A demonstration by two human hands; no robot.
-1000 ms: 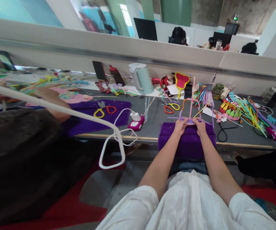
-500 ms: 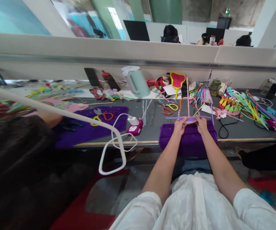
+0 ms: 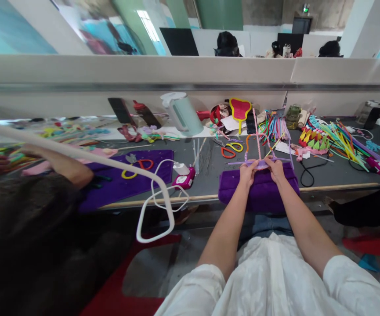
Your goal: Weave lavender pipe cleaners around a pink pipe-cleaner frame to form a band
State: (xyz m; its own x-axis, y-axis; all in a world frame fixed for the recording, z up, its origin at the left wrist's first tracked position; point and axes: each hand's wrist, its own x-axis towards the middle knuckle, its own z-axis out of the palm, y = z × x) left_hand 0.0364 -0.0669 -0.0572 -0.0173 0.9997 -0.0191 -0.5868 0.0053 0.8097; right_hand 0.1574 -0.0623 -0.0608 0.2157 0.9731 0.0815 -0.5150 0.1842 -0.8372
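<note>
Both my hands grip a pipe-cleaner frame (image 3: 258,137) at its lower purple edge. An orange and purple arch rises from that edge, with a pink stem standing up through the middle. My left hand (image 3: 248,171) pinches the edge's left part, and my right hand (image 3: 274,168) pinches it farther right, thumbs close together. Loose purple ends stick out to both sides. Below my hands a purple cloth (image 3: 251,193) hangs over the table's front edge. Scissors with red and yellow handles (image 3: 232,148) lie just beyond my left hand.
Bundles of coloured pipe cleaners (image 3: 348,145) lie to the right. A pale blue kettle (image 3: 181,114) and a red-and-yellow fan shape (image 3: 240,110) stand at the back. A white tubular frame (image 3: 157,239) juts in from the left, near a co-worker's arm (image 3: 67,166).
My right hand's fingers have shifted slightly inward along the purple edge. The view has tilted a little, and the co-worker's arm at left has moved.
</note>
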